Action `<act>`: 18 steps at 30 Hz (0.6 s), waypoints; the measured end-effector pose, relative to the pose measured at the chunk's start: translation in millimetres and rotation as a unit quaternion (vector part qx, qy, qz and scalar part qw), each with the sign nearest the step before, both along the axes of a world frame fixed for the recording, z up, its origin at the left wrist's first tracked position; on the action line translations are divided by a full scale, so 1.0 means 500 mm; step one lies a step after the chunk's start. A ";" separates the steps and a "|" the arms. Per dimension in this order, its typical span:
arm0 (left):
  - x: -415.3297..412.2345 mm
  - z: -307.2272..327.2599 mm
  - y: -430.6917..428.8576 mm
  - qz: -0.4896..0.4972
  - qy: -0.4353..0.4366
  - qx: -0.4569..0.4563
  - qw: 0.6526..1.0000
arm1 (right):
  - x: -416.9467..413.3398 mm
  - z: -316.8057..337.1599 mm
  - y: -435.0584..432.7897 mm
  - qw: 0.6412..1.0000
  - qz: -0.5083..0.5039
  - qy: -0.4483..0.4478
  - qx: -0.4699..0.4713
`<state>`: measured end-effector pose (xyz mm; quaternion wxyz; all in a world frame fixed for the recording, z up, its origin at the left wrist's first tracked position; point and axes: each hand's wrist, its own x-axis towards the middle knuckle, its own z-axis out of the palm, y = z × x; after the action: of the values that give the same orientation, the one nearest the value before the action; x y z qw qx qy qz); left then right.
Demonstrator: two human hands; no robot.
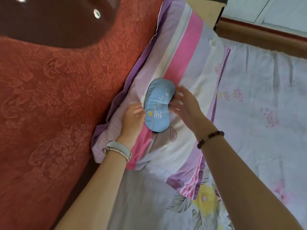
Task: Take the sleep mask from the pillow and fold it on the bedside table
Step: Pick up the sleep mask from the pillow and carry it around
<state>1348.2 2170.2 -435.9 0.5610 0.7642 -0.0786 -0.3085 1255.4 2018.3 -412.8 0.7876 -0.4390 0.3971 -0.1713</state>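
A light blue sleep mask with white printed characters lies on a pillow striped in pink, white and purple. My left hand touches the mask's left edge, fingers curled against it and thumb hidden. My right hand is at the mask's right edge, with spread, slightly blurred fingers just touching it. The mask seems to rest on the pillow; whether either hand grips it is unclear. No bedside table is in view.
A red embossed padded headboard with dark brown trim fills the left side. A pale floral bedsheet covers the bed to the right. A wooden bed rail runs along the far side, with a light wall behind it.
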 end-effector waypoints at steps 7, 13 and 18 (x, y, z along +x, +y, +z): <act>-0.007 -0.004 -0.004 -0.111 -0.111 0.076 0.985 | 0.016 -0.026 0.021 0.995 -0.006 0.067 -0.075; -0.024 0.019 0.000 -0.081 -0.068 0.038 0.994 | -0.004 -0.005 0.023 0.992 0.018 0.067 -0.109; -0.048 0.085 0.018 -0.059 -0.001 -0.031 0.998 | -0.044 0.072 0.034 0.995 0.019 0.024 -0.098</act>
<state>1324.4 2179.3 -393.3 0.5653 0.7407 -0.1337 -0.3377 1233.3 2035.3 -377.0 0.7344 -0.5254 0.3886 -0.1834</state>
